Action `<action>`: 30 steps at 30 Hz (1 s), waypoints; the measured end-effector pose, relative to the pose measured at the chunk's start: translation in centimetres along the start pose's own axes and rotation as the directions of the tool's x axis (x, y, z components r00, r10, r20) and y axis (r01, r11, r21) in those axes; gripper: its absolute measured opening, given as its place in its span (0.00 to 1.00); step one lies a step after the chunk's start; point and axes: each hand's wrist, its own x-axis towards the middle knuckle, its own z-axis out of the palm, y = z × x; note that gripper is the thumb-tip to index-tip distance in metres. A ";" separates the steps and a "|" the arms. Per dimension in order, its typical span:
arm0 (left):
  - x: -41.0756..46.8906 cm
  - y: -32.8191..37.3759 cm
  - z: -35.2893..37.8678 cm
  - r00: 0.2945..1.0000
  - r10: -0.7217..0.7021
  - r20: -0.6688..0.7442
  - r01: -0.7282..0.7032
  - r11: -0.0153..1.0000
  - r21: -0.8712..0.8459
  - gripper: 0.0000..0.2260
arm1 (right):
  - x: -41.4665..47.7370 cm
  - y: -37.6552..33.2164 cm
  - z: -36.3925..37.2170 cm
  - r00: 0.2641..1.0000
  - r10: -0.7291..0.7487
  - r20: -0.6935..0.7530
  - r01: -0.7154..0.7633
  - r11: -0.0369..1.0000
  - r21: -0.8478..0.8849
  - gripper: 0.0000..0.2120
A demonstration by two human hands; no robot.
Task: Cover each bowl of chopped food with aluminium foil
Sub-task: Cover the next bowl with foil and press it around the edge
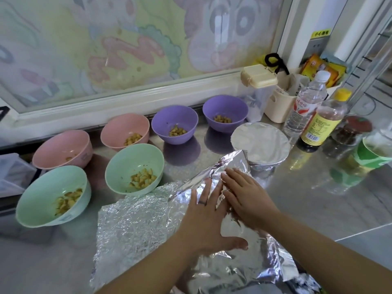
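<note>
Six open bowls [127,164] hold chopped food [142,179] — the foil-covered bowl [261,143] stands beside.

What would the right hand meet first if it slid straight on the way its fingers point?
Past the foil sheet under the right hand, probably the left purple bowl; depth is unclear.

You are facing a crowded counter [318,198]: open bowls [121,166] are filling the left side and back edge, a foil-covered bowl [261,143] is standing just beyond the crumpled foil sheet [131,225], and bottles [322,124] and jars [350,132] are blocking the far right. Bare steel is lying open right of the sheet, offering you passage.
</note>
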 end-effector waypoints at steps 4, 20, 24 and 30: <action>-0.5 -0.2 0.0 0.999 -0.030 -0.019 0.029 0.999 -0.045 0.52 | 0.6 -0.3 0.2 0.998 -0.054 0.018 0.055 0.995 -0.088 0.33; 0.6 -2.2 -0.1 0.902 -0.177 -0.393 0.188 0.982 -0.010 0.25 | 0.2 -0.9 1.3 0.990 -0.135 -0.050 0.115 0.949 -0.293 0.29; 1.1 -2.9 0.5 0.939 -0.240 -0.245 0.245 0.970 -0.009 0.29 | 0.3 -0.9 1.4 0.990 -0.132 -0.045 0.111 0.939 -0.325 0.29; 1.3 -3.3 0.7 0.956 -0.245 -0.163 0.206 0.953 -0.224 0.30 | 0.4 -0.8 1.4 0.991 -0.130 -0.036 0.115 0.954 -0.277 0.30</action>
